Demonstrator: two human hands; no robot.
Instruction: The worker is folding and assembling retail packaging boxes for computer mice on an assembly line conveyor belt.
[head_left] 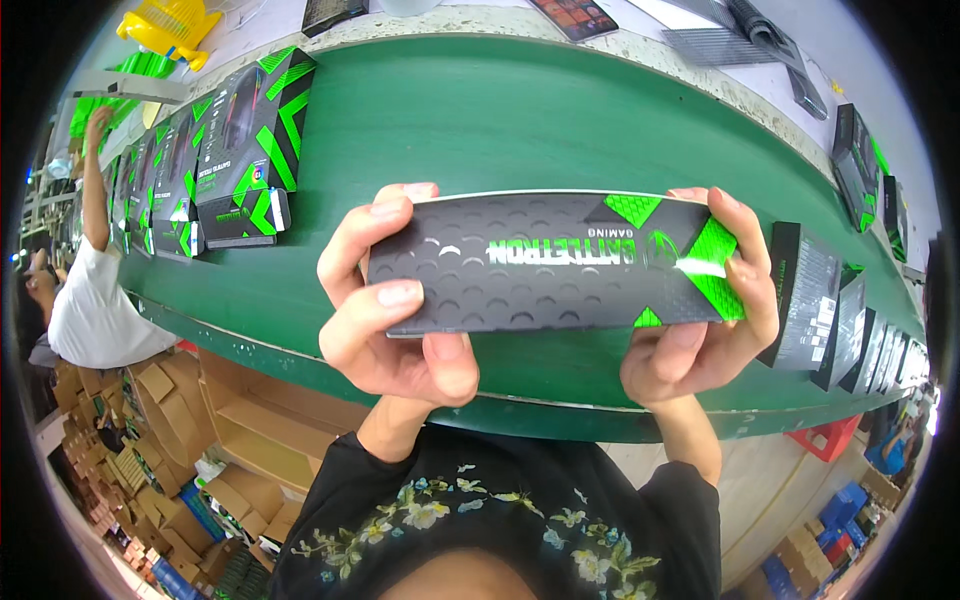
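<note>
Between my two hands I hold up a black box with bright green corner patches and a pattern of raised scale-like marks. One narrow side of it faces me, its printing upside down. My left hand grips the left end, fingers over the top edge and thumb below. My right hand is closed round the green-marked right end. The box is above the green work surface, apart from it. What lies behind the box is hidden.
Black and green boxes stand in a row at the left. More boxes line the right side. A phone lies on the far ledge near grey plastic sheeting. A person in a white shirt is at the left, above cardboard cartons.
</note>
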